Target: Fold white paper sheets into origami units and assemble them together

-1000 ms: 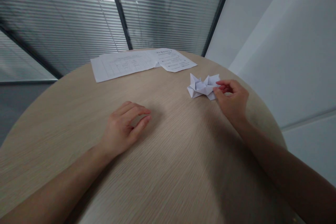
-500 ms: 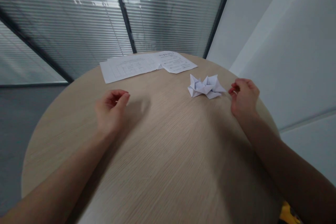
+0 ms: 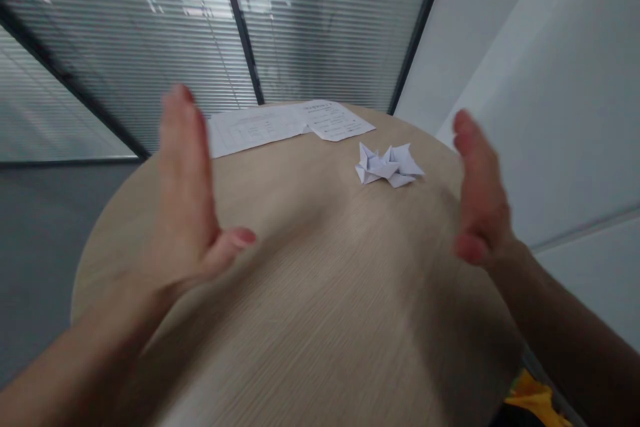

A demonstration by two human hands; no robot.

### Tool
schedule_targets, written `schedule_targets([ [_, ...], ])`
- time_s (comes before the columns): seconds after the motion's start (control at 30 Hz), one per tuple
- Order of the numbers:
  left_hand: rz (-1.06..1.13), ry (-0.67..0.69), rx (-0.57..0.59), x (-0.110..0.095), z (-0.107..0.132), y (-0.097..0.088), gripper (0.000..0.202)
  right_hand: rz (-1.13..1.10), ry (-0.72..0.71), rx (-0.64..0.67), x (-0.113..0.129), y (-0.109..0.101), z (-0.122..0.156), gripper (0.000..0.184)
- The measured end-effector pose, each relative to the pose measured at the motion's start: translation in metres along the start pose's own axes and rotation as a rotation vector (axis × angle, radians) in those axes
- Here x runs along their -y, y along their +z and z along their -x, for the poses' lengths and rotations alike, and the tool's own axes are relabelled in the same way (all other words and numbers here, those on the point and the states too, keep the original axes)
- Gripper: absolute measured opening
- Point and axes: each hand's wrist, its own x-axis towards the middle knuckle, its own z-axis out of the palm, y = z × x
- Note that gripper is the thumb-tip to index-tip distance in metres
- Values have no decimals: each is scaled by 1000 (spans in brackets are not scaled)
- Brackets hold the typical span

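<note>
My left hand [image 3: 187,193] is raised over the left part of the table, its fingers stretched upward and the thumb pointing out to the right. Nothing is in it. On the other side, my right hand [image 3: 481,193] is also lifted, fingers extended and thumb apart, and it too holds nothing. Between the hands, nearer the right one, lies a folded white paper figure [image 3: 389,165] with several pointed flaps; neither hand touches it. Both hands are slightly blurred.
Printed paper sheets [image 3: 260,128] lie at the far edge of the round wooden table [image 3: 320,293]. Behind stands a glass partition with blinds [image 3: 320,33]. A white wall [image 3: 555,113] rises at the right. Something yellow [image 3: 535,397] shows below the table at lower right.
Both hands have risen and opened from loosely curled fingers to stretched ones. The right hand is a little farther from the folded paper, which stays on the table.
</note>
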Motion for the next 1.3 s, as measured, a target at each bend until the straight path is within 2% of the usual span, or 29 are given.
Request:
schedule_targets([
  [0.07, 31, 168, 175, -24, 7, 9, 103, 21, -89, 167, 14, 19, 5, 73],
  [0.13, 67, 243, 362, -35, 21, 26, 112, 35, -182, 341, 22, 38, 8, 84],
  [0.27, 130, 222, 643, -33, 48, 56, 112, 44, -332, 686, 24, 66, 16, 112],
  [0.33, 152, 196, 757, -29, 53, 62, 109, 51, -333, 784, 24, 73, 20, 116],
  [0.4, 168, 173, 823, -29, 53, 62, 108, 56, -315, 831, 24, 76, 22, 117],
  [0.6, 166, 145, 867, -33, 48, 58, 110, 62, -296, 852, 27, 74, 21, 120],
  [1.1, 181, 153, 835, -32, 50, 59, 109, 42, -291, 827, 26, 75, 22, 119],
  [1.2, 171, 170, 830, -31, 50, 58, 106, 50, -290, 792, 26, 75, 23, 112],
  [1.3, 167, 231, 739, -31, 49, 57, 100, 55, -317, 705, 26, 77, 24, 93],
])
